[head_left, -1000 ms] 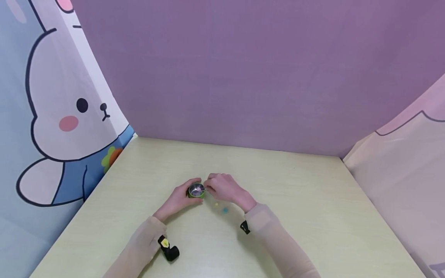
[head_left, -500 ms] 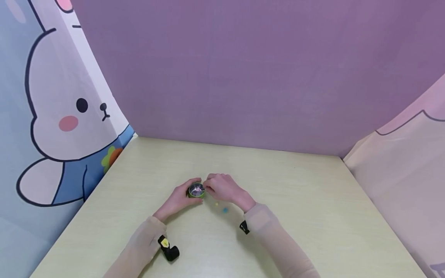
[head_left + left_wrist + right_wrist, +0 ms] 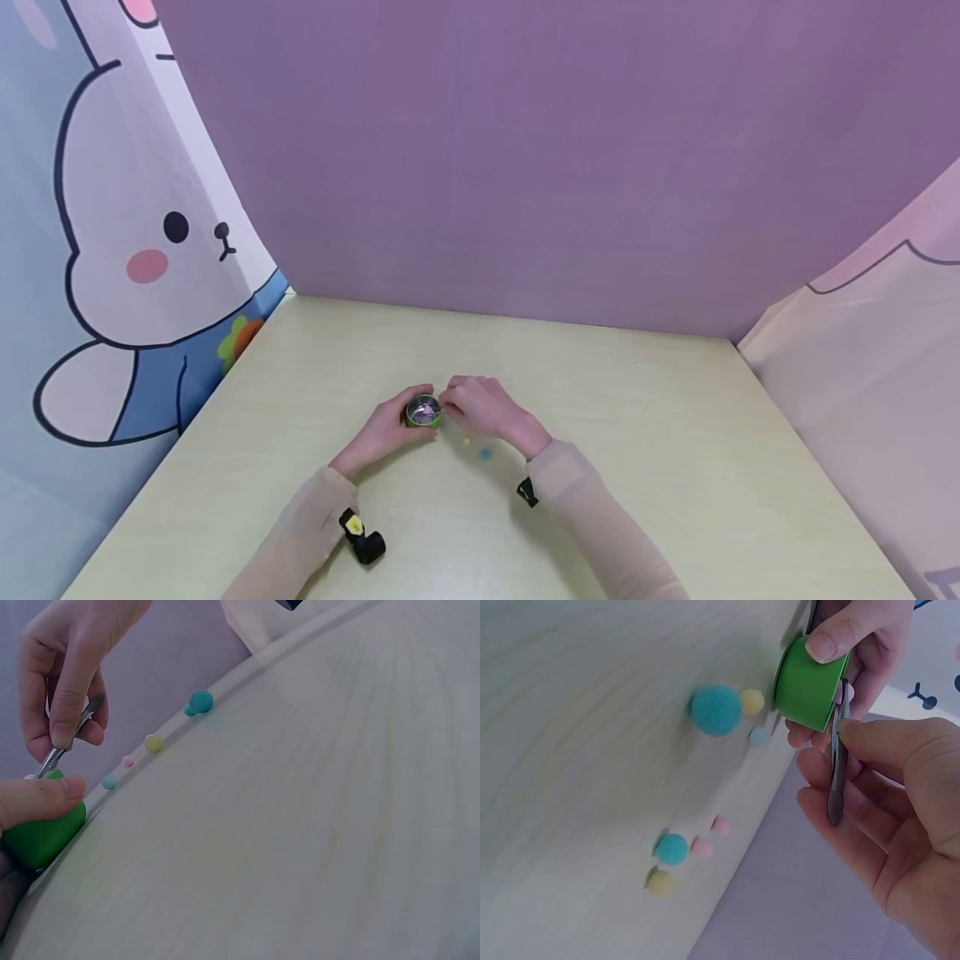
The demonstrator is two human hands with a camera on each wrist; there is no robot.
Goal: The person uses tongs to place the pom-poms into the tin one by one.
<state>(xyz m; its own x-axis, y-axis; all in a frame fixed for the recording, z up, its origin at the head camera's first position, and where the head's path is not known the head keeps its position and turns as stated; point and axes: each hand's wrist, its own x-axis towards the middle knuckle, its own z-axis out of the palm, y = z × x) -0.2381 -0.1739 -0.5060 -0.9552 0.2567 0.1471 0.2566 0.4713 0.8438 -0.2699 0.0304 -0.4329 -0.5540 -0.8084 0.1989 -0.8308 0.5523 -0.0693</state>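
Note:
A small green cup with a shiny metal inside stands on the table. My left hand grips it from the left, with fingers and thumb on opposite sides. Metal tweezers are pinched between thumb and fingers of my right hand, just right of the cup. Their tips reach the cup's rim, where a small pink pompom shows beside them. Whether the tips grip that pompom is hard to tell. Much of the cup's inside is hidden in both wrist views.
Loose pompoms lie on the table near the cup: a large teal one, a yellow one, a light blue one and several others, including a second teal one. A purple backdrop rises behind the table.
The tweezers' end over the cup has shifted slightly toward the right rim since a second ago. Both hands stay nearly in place, the left still holding the cup.

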